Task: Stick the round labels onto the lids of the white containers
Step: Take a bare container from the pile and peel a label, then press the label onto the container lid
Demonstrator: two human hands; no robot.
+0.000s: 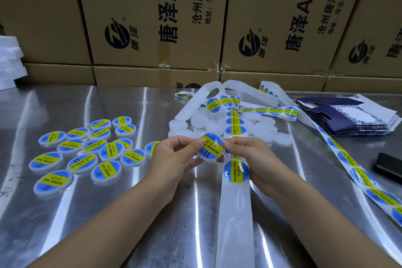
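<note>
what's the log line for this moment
held container: labelled | left hand: grips it | right hand: pinches its edge | finished containers: left | label strip: below hands

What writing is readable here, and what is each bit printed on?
"SOLDERING PASTE": round label on the held container, and labels on the backing strip.
"唐泽AH4": cardboard boxes.
"沧州唐泽通", cut off: same boxes.
"地址:河北河间", cut off: same boxes.
Small Chinese characters on the labels: too blurred to read.
</note>
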